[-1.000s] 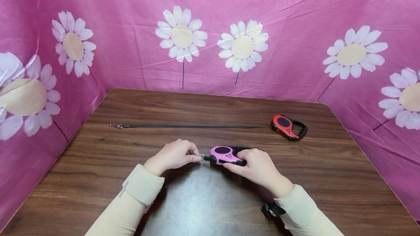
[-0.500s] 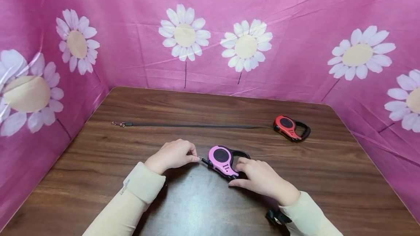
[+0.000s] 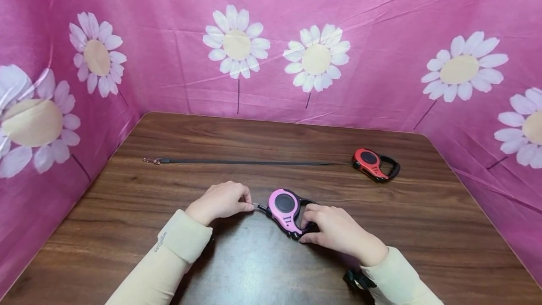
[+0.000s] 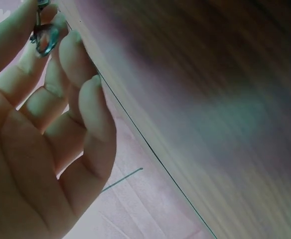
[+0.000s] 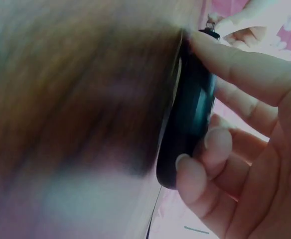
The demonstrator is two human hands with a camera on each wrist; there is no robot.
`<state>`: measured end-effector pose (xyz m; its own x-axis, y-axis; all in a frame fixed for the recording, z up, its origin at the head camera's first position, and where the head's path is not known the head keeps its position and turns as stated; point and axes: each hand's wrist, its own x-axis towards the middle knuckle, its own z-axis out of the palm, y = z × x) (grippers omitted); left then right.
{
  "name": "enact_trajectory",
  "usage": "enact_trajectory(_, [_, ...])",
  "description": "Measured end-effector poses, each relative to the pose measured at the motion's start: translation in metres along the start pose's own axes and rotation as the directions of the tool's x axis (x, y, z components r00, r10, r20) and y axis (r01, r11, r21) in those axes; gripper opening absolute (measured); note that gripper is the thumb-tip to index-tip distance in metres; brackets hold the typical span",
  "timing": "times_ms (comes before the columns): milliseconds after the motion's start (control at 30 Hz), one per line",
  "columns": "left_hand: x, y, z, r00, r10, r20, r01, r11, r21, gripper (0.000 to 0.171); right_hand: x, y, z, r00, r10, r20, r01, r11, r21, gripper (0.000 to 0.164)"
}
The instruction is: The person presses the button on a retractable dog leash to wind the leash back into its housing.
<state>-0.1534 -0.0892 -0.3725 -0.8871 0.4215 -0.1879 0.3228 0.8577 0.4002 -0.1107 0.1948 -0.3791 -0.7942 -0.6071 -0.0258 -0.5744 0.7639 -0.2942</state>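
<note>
1. A dark wooden table (image 3: 423, 229) fills the lower part of the head view, and a pink cloth (image 3: 381, 60) printed with large white daisies (image 3: 237, 44) hangs along its back and sides.
2. A red dog leash (image 3: 369, 166) lies on the table, beyond the right hand (image 3: 338, 227) and farther to the right. Its dark strap (image 3: 250, 162) stretches leftward in a nearly straight line across the far part of the table, ending in a metal clip (image 3: 153, 160). Strap and red case lie apart from both hands, behind them as seen from the person.
3. Both forearms reach in from the near edge in pale sleeves; a black band (image 3: 357, 279) shows by the right cuff (image 3: 394, 276).
4. The left hand (image 3: 222, 200) points right, thumb and finger pinching a small metal hook (image 4: 46, 42). The left wrist view shows its other fingers bent, with gaps between them.
5. The right hand comes in from the right, thumb on the near side, fingers curled round a black handle (image 5: 188, 114) and hiding part of it.
6. That handle belongs to a pink dog leash (image 3: 283, 204), which sits between the hands, its round black disc facing up. The hook is at its left end, just beside the case. Whether the case touches the table, I cannot tell.
</note>
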Motion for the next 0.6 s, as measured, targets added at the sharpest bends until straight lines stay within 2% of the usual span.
enact_trajectory(333, [-0.004,-0.004,-0.002,0.998,-0.010,0.055,0.008,1.000,0.024,0.011,-0.001,0.005,-0.007,0.993,-0.069,-0.100,0.069,0.998,-0.002,0.013])
enact_trajectory(500, [-0.006,-0.012,-0.010,1.000,-0.011,0.029,0.011,1.000,0.009,0.011,-0.003,0.012,-0.017,0.986,-0.055,-0.159,0.051,0.998,-0.030,0.011])
enact_trajectory(600, [-0.006,-0.020,-0.015,1.000,-0.020,-0.002,0.020,1.000,0.009,0.014,-0.006,0.019,-0.022,0.975,-0.031,-0.222,0.020,0.999,-0.050,0.010])
